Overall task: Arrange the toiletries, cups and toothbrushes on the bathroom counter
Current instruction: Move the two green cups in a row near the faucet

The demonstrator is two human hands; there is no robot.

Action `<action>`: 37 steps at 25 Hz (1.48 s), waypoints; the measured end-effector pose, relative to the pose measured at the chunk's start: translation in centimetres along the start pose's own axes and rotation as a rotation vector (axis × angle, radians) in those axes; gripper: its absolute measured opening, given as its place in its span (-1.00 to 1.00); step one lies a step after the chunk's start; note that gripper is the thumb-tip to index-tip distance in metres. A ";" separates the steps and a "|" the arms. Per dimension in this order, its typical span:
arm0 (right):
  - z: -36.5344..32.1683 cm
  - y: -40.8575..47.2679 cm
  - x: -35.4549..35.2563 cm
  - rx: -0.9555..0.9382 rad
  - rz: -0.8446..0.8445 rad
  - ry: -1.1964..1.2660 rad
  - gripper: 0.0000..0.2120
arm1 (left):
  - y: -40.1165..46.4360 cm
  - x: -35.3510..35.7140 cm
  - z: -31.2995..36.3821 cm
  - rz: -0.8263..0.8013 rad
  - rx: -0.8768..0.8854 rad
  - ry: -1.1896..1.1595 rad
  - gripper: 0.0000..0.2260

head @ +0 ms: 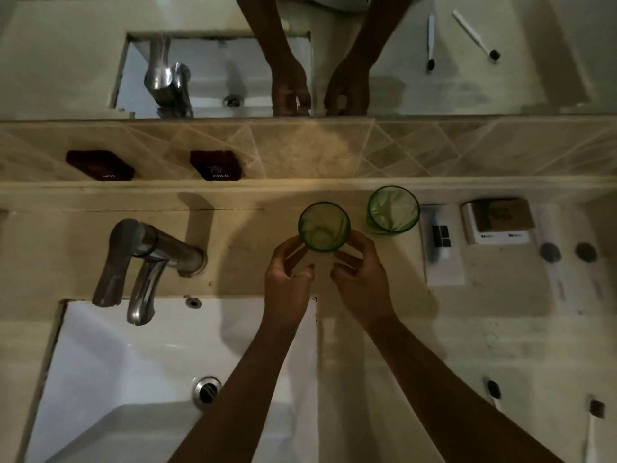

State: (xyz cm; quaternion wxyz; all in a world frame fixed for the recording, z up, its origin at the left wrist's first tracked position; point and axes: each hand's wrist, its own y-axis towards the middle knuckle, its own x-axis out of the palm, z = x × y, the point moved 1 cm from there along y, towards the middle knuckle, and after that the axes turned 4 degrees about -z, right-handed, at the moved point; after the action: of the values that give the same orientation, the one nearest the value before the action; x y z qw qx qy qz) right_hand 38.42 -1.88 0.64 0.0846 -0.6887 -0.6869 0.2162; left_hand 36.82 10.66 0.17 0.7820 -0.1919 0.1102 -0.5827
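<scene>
Both at one green cup [324, 227]: left hand [287, 279] and right hand [362, 275] cupped loosely round its near side, fingertips at the glass, fingers half spread; actual contact hard to confirm from above. Cup upright on the counter [384, 345], behind the sink [150, 379], a little apart from a second green cup [393, 209] by the back ledge. Best done by closing evenly from both sides, low on the wall, then sliding or lifting straight toward the second cup without knocking it; glass looks smooth, likely slippery if wet. To the right of the cups: a white packet [440, 243], a small box [497, 222], two capped tubes [567, 272]. Two toothbrushes [594, 426] near the front right edge, apart from the rest, probably next for tidying. Counter pale, mottled stone, dim light. Chrome tap [147, 262] to the left. Diagonal beige tiles behind, mirror above.
</scene>
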 end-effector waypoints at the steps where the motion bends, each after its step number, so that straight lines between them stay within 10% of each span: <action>1: -0.1 -0.1 0.2 0.001 -0.005 0.010 -0.37 | -0.1 0.0 0.0 -0.005 -0.007 -0.014 -0.46; 37: 1.2 0.7 -0.3 0.043 0.023 0.074 -0.41 | 1.3 -0.7 -0.9 0.047 -0.050 0.057 -0.53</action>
State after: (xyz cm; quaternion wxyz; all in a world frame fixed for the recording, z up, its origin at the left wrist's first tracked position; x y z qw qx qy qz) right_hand 38.56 -2.44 -0.66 0.1221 -0.7021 -0.6705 0.2062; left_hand 37.39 11.47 -1.21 0.7869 -0.1922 0.1513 -0.5665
